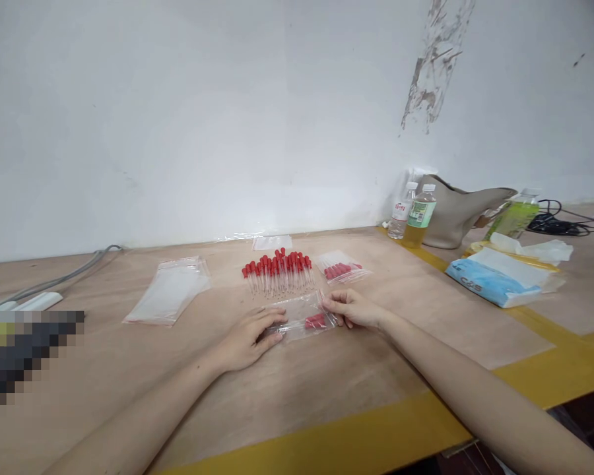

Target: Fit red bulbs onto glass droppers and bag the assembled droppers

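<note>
A small clear zip bag [304,315] with a few red-capped droppers inside lies on the wooden table [327,389]. My left hand [250,338] holds down its left end, fingers curled onto the plastic. My right hand [354,308] pinches its right end at the zip edge. Just beyond it lies a pile of red-capped glass droppers [278,270]. A filled bag of droppers [341,269] rests to the right of the pile.
A stack of empty clear bags [171,290] lies at the left, one more bag [272,242] by the wall. At the right stand two bottles [410,214], a beige bag [458,211], a blue tissue pack [495,277] and cables [557,224]. Yellow tape [376,429] edges the table.
</note>
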Demonstrator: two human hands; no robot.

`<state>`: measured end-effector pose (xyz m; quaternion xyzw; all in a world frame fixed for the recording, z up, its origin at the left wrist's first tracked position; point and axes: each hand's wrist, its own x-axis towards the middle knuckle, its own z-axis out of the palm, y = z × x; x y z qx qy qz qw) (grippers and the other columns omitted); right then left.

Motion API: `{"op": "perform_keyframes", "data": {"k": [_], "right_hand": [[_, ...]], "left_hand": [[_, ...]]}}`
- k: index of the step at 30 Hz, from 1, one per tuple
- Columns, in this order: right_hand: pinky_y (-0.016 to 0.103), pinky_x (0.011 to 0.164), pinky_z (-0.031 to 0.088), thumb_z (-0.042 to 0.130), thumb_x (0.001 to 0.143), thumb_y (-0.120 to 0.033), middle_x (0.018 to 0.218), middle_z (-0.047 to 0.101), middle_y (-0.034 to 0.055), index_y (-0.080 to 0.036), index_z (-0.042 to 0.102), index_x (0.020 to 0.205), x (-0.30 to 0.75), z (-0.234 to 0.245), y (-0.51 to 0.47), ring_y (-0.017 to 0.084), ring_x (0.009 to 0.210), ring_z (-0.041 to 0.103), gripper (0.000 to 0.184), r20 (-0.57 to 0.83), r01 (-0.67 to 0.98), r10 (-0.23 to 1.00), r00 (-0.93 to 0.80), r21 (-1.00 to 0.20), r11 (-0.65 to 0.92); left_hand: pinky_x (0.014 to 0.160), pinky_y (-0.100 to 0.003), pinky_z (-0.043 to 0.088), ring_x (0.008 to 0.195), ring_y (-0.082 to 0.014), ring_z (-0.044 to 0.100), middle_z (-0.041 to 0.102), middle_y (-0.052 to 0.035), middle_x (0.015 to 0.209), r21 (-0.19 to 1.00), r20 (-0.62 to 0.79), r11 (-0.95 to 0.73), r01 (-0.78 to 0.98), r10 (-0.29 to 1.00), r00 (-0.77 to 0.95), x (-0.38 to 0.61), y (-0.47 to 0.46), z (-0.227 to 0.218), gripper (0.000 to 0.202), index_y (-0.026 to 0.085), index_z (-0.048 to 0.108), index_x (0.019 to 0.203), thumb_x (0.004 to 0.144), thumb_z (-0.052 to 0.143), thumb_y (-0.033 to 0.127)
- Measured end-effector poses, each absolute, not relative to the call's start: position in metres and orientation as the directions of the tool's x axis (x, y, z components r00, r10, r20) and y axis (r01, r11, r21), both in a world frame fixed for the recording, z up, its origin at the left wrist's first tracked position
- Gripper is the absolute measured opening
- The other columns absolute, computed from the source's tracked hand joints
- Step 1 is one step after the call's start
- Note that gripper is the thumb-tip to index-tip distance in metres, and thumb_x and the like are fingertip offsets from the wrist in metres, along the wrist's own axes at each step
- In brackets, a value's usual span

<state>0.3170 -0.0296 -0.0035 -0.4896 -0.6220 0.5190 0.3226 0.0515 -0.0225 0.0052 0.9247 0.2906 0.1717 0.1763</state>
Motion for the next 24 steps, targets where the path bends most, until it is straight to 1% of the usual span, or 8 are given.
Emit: {"op": "perform_keyframes", "data": {"k": [3, 6, 9, 12, 14, 20, 22, 24], "right_hand": [[0.014, 0.028, 0.023, 0.063, 0.063, -0.039, 0.044, 0.046, -0.0087, -0.016, 0.048, 0.074, 0.313, -0.003, -0.032, 0.003, 0.031, 0.036, 0.030, -0.155, 0.280, 0.941, -0.301, -0.958, -0.069], [0.015, 0.027, 0.019, 0.066, 0.061, -0.031, 0.042, 0.045, -0.0113, -0.017, 0.044, 0.089, 0.314, -0.005, -0.029, 0.003, 0.027, 0.030, 0.038, -0.167, 0.292, 0.976, -0.138, -0.949, -0.121], [0.015, 0.032, 0.027, 0.067, 0.060, -0.025, 0.050, 0.051, -0.0081, -0.015, 0.046, 0.095, 0.320, -0.006, -0.016, 0.004, 0.033, 0.038, 0.042, -0.055, 0.364, 0.997, 0.063, -0.929, -0.074], [0.017, 0.045, 0.039, 0.063, 0.061, -0.019, 0.062, 0.059, -0.0005, -0.013, 0.055, 0.082, 0.323, -0.003, 0.009, 0.007, 0.048, 0.052, 0.023, 0.107, 0.532, 0.976, 0.188, -0.847, -0.010], [0.020, 0.050, 0.041, 0.060, 0.063, -0.017, 0.065, 0.062, 0.0026, -0.013, 0.059, 0.078, 0.320, 0.000, 0.031, 0.011, 0.054, 0.056, 0.016, 0.148, 0.608, 0.965, 0.217, -0.794, -0.014], [0.024, 0.077, 0.039, 0.056, 0.068, -0.021, 0.098, 0.062, 0.0108, -0.012, 0.062, 0.092, 0.299, 0.008, 0.095, 0.019, 0.092, 0.055, 0.027, 0.214, 0.686, 0.943, 0.253, -0.728, -0.019], [0.024, 0.077, 0.039, 0.055, 0.069, -0.022, 0.100, 0.061, 0.0118, -0.011, 0.062, 0.094, 0.294, 0.007, 0.108, 0.019, 0.093, 0.055, 0.028, 0.197, 0.690, 0.947, 0.253, -0.723, -0.034], [0.023, 0.072, 0.041, 0.055, 0.069, -0.023, 0.090, 0.064, 0.0106, -0.012, 0.064, 0.086, 0.290, 0.005, 0.115, 0.018, 0.085, 0.058, 0.022, 0.165, 0.685, 0.955, 0.247, -0.727, -0.051]], "left_hand": [[0.090, -0.036, 0.036, 0.109, -0.0194, 0.045, 0.050, -0.0055, 0.119, 0.462, 0.219, -0.751, 0.471, 0.612, 0.760, 0.051, -0.024, 0.006, 0.022, 0.022, 0.050, 0.100, 0.085, 0.041, 0.034], [0.087, -0.035, 0.038, 0.105, -0.0189, 0.047, 0.052, -0.0056, 0.115, 0.505, 0.208, -0.730, 0.460, 0.620, 0.756, 0.051, -0.025, 0.008, 0.017, 0.020, 0.049, 0.087, 0.087, 0.037, 0.031], [0.087, -0.035, 0.038, 0.107, -0.0192, 0.046, 0.052, -0.0058, 0.115, 0.527, 0.204, -0.723, 0.446, 0.618, 0.760, 0.052, -0.027, 0.011, 0.017, 0.019, 0.047, 0.082, 0.087, 0.035, 0.030], [0.087, -0.035, 0.038, 0.108, -0.0198, 0.045, 0.051, -0.0060, 0.117, 0.520, 0.212, -0.728, 0.446, 0.616, 0.758, 0.052, -0.027, 0.012, 0.015, 0.020, 0.049, 0.086, 0.085, 0.039, 0.031], [0.089, -0.035, 0.037, 0.110, -0.0195, 0.044, 0.050, -0.0056, 0.119, 0.496, 0.220, -0.743, 0.448, 0.607, 0.764, 0.052, -0.027, 0.011, 0.017, 0.021, 0.051, 0.092, 0.085, 0.039, 0.032], [0.100, -0.039, 0.025, 0.121, -0.0182, 0.033, 0.040, -0.0009, 0.130, 0.370, 0.154, -0.780, 0.505, 0.587, 0.795, 0.048, -0.023, 0.006, 0.032, 0.031, 0.046, 0.118, 0.088, 0.033, 0.034], [0.101, -0.041, 0.023, 0.122, -0.0183, 0.030, 0.037, 0.0004, 0.133, 0.330, 0.121, -0.786, 0.523, 0.585, 0.802, 0.048, -0.023, 0.006, 0.034, 0.033, 0.042, 0.121, 0.089, 0.032, 0.035], [0.102, -0.041, 0.022, 0.123, -0.0183, 0.030, 0.036, 0.0009, 0.133, 0.305, 0.111, -0.791, 0.530, 0.582, 0.805, 0.048, -0.024, 0.007, 0.035, 0.035, 0.041, 0.123, 0.089, 0.030, 0.036]]}}
